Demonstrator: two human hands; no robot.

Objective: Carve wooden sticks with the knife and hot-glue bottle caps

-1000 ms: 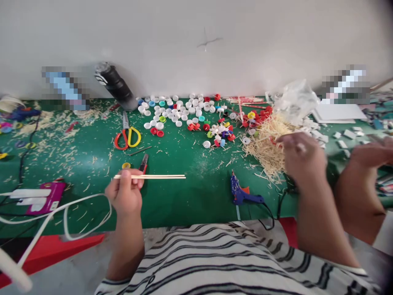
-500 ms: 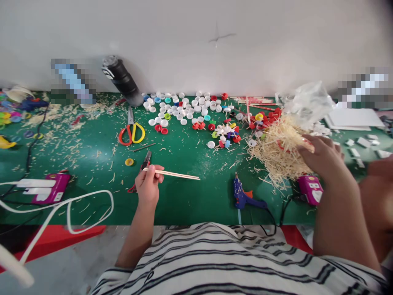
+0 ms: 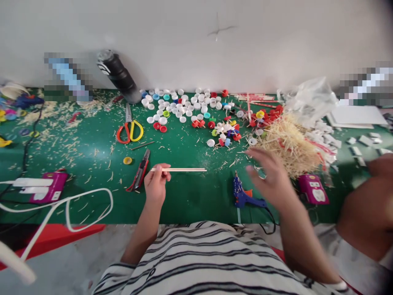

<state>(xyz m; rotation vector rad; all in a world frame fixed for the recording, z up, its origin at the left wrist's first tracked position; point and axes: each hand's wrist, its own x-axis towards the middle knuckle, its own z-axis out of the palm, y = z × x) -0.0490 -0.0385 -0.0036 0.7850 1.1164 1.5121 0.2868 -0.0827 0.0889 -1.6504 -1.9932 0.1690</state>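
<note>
Two thin pale wooden sticks point(image 3: 187, 169) are pinched at one end by my left hand point(image 3: 156, 182), pointing right across the green table. Left of that hand lies a red and black utility knife point(image 3: 141, 171). My right hand point(image 3: 270, 174) is in the air, slightly blurred, its thumb and fingers apart and nothing visible in them. It is between a blue hot glue gun point(image 3: 241, 194) with an orange trigger and a heap of wood shavings point(image 3: 290, 141). Red-and-yellow-handled scissors point(image 3: 130, 130) lie farther back, near a yellow cap point(image 3: 127, 160).
Many bottle caps point(image 3: 184, 107) spread along the back, some with sticks through them. A black bottle point(image 3: 119, 78) leans on the wall. Purple power sockets point(image 3: 313, 189) and white cables point(image 3: 89, 192) flank the workspace. Another person's arm point(image 3: 365, 205) is at right.
My right hand has left the shavings heap and moved left and down, over near the glue gun. My left hand has shifted slightly right, levelling the sticks and uncovering the utility knife.
</note>
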